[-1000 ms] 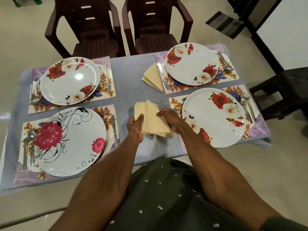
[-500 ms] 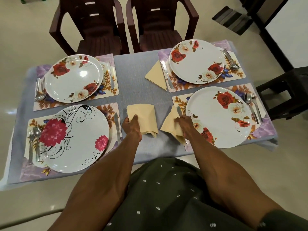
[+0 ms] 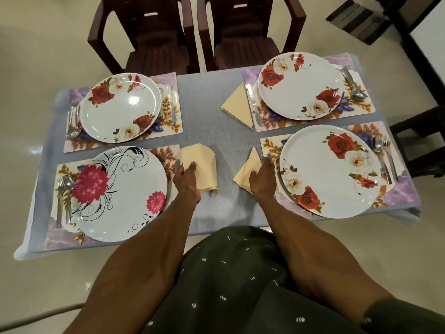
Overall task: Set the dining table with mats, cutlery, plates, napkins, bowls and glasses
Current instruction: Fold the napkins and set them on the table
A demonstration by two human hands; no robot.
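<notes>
My left hand (image 3: 186, 180) holds a folded cream napkin (image 3: 204, 165) beside the near left plate (image 3: 118, 191) with pink flowers. My right hand (image 3: 263, 177) presses a second cream napkin (image 3: 248, 168) against the edge of the near right mat (image 3: 269, 145), next to the rose plate (image 3: 333, 171). A third napkin (image 3: 238, 106) lies by the far right plate (image 3: 299, 86). The far left plate (image 3: 120, 108) has a knife (image 3: 172, 104) beside it and no napkin. Each mat carries cutlery.
The table (image 3: 212, 104) wears a grey-blue cloth. Two dark plastic chairs (image 3: 147, 32) stand at the far side. A dark stool (image 3: 419, 141) stands at the right. My dark dotted garment fills the bottom of the view.
The napkins were together in both hands at the table's middle. They have been pulled apart: the left hand carried one towards the left mat, the right hand carried the other towards the right mat.
</notes>
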